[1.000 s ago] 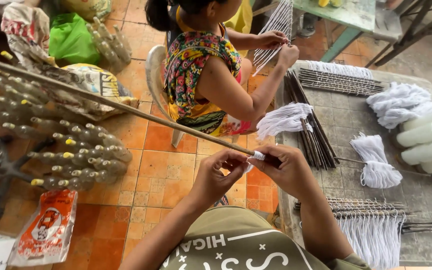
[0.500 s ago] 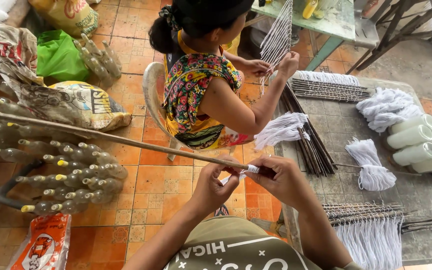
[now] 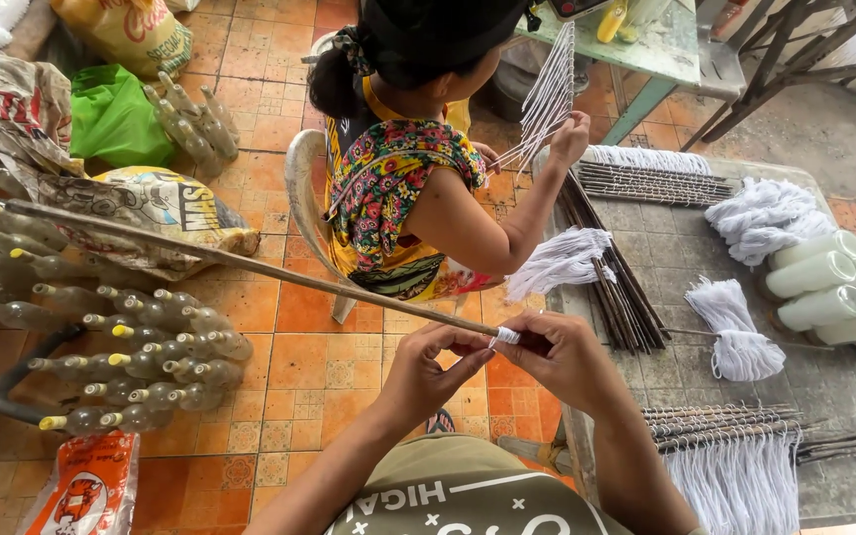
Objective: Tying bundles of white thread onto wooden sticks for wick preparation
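Note:
A long thin wooden stick (image 3: 250, 266) runs from the left side to my hands, with a white band of string (image 3: 507, 336) wound near its end. My left hand (image 3: 438, 367) pinches the stick beside that band. My right hand (image 3: 567, 359) is closed around the stick's end and the string. Both hands hover at the edge of a grey table (image 3: 686, 258).
A seated person in a floral top (image 3: 398, 188) holds up a rack of white strings (image 3: 547, 99). On the table lie dark sticks (image 3: 611, 277), white string bundles (image 3: 740, 327) and white spools (image 3: 829, 282). Empty bottles (image 3: 121, 347) and sacks (image 3: 141, 208) crowd the tiled floor.
The view has moved closer and lower over my hands. My hands stay on the stick's end, working the white string around it. The seated person raised the string rack higher.

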